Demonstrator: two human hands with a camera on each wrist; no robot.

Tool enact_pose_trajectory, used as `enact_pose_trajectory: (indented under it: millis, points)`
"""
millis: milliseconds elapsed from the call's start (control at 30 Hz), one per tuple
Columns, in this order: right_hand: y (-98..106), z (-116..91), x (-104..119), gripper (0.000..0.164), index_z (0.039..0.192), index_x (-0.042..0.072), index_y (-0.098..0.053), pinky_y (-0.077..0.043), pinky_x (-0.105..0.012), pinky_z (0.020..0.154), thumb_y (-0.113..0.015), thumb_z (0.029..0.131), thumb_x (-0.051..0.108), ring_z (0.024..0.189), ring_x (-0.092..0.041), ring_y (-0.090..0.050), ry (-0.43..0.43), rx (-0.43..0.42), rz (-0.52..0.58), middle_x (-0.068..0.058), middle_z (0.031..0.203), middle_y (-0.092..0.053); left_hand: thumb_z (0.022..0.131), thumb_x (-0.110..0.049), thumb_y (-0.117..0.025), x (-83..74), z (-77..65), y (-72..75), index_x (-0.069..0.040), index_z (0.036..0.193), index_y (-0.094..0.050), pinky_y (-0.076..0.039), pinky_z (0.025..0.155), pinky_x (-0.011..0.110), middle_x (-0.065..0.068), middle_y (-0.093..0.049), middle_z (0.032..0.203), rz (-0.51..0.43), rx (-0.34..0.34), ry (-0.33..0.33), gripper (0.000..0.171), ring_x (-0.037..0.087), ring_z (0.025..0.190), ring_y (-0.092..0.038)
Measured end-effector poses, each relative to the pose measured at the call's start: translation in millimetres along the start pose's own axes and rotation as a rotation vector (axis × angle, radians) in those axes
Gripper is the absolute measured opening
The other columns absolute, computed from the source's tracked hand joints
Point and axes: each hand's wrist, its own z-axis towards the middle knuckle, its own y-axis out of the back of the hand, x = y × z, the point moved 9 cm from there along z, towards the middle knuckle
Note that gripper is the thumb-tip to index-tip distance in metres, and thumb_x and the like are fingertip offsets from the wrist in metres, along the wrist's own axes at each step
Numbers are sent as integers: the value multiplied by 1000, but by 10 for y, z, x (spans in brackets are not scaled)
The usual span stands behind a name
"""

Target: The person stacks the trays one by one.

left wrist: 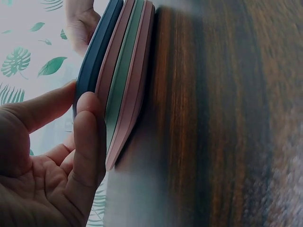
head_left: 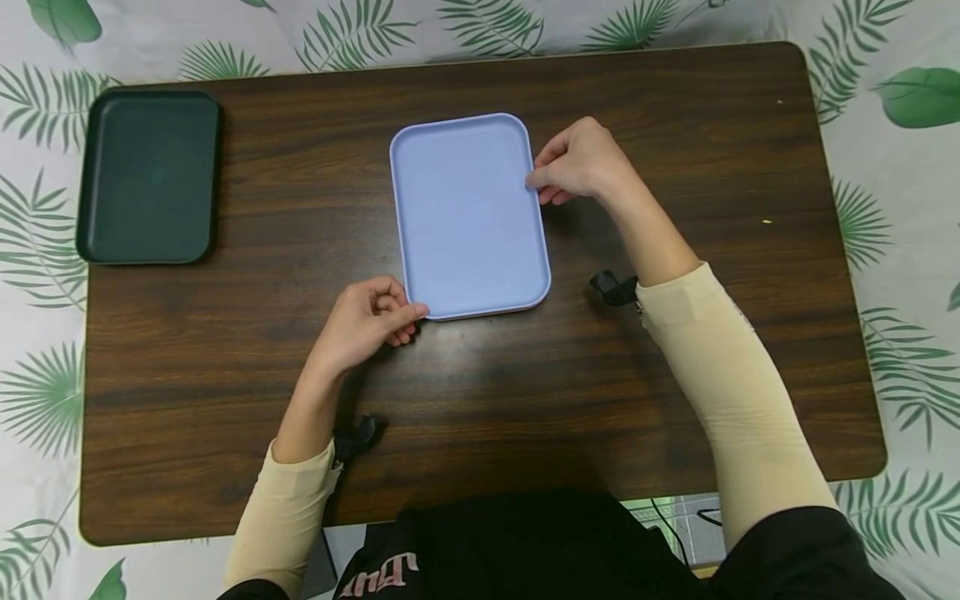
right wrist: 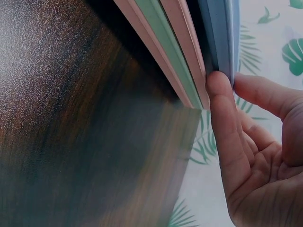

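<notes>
A light-blue rectangular tray tops a stack in the middle of the table. Beneath it, the left wrist view shows the edges of an upper pink tray, a green tray and a lower pink tray. My left hand pinches the blue tray's near left corner between thumb and finger. At the far right side, my right hand pinches its rim, thumb on top and a fingertip under the edge. A dark gap shows below the blue tray in the right wrist view.
A dark green tray lies at the table's far left. The brown wooden table has rounded corners, and a leaf-patterned cloth surrounds it. A tiny yellowish speck lies on the right side.
</notes>
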Motion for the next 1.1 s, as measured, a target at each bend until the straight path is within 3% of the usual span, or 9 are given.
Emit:
enact_pose_trajectory:
  millis: [367,433,567,667,1100]
  points:
    - [-4,-3,-1,30,103,3,-68,-57,-33,72,-75,83,23,80,-23,-71,4,-12,-30,-12,89,-69,89,-25,-69,18,11,14,-1,84,-58,-55,57,43,19,-66,73,53,-4,-1,27,36,62,-63]
    - [-4,1,-3,29,103,3,-68,-57,-33,72,-75,83,23,80,-23,-71,5,-13,-33,-12,87,-69,90,-21,-68,-59,-15,11,1,84,-57,-55,59,43,22,-66,73,67,1,4,25,38,63,-63]
    - [-3,1,-10,29,104,2,-68,-57,-32,71,-74,83,22,81,-24,-71,0,-12,-30,-9,84,-70,90,-23,-68,-67,-14,8,0,85,-57,-55,59,43,21,-66,73,79,9,4,26,35,63,-63]
    - [-1,-2,-13,29,104,3,-68,-57,-33,72,-74,84,22,81,-24,-71,-3,-17,-34,-10,85,-70,89,-28,-70,8,19,16,-2,84,-58,-55,57,40,16,-66,71,83,6,-6,29,29,60,-64]
    - [-6,12,-22,28,103,3,-68,-57,-33,72,-74,84,23,80,-23,-71,-5,-23,-61,-6,79,-71,90,-28,-68,1,18,21,-3,84,-58,-55,56,38,15,-67,71,102,0,-4,27,28,59,-65]
